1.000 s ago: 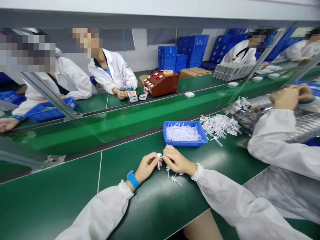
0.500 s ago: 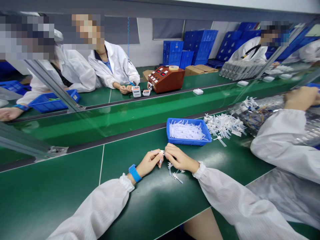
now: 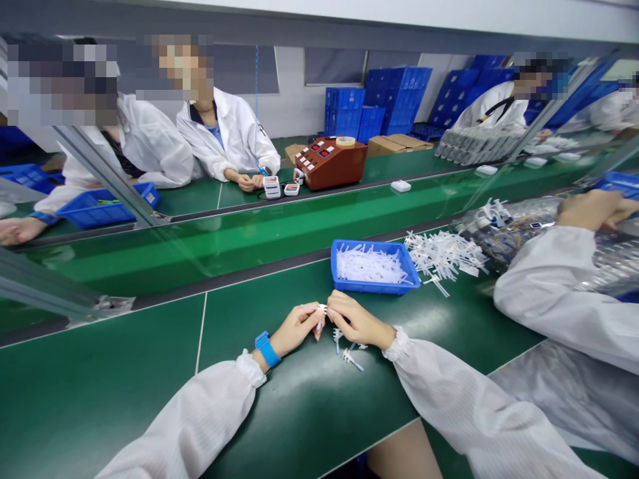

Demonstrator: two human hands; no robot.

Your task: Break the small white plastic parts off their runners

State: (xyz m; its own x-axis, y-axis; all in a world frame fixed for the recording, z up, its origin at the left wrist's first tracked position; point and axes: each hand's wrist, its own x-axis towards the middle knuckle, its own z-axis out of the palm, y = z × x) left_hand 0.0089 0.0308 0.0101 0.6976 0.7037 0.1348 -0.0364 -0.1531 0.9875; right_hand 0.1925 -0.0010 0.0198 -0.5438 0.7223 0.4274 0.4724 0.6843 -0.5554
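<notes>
Between my two hands, above the green tabletop (image 3: 279, 412), is a small white plastic part (image 3: 322, 308). My left hand (image 3: 300, 326), with a blue band at its wrist, pinches this part from the left. From the other side the closed fingers of my right hand (image 3: 357, 319) grip it too, and they hide much of it. A few similar white pieces with prongs (image 3: 352, 360) lie on the table just below my right hand. Beyond my hands stands a blue tray (image 3: 375, 288) filled with thin translucent white strips (image 3: 372, 264).
A pile of white plastic pieces (image 3: 444, 256) lies right of the tray. Farther right, a co-worker's arm (image 3: 549, 266) reaches over clear plastic bags. Across the green conveyor belt (image 3: 224, 243), co-workers sit near a brown-red box with displays (image 3: 332, 166). A metal post (image 3: 107, 176) rises on the left.
My hands keep the same grip on the small white part, almost unmoved. The co-worker's hand at the right has moved slightly down and left. The camera view has tilted a little.
</notes>
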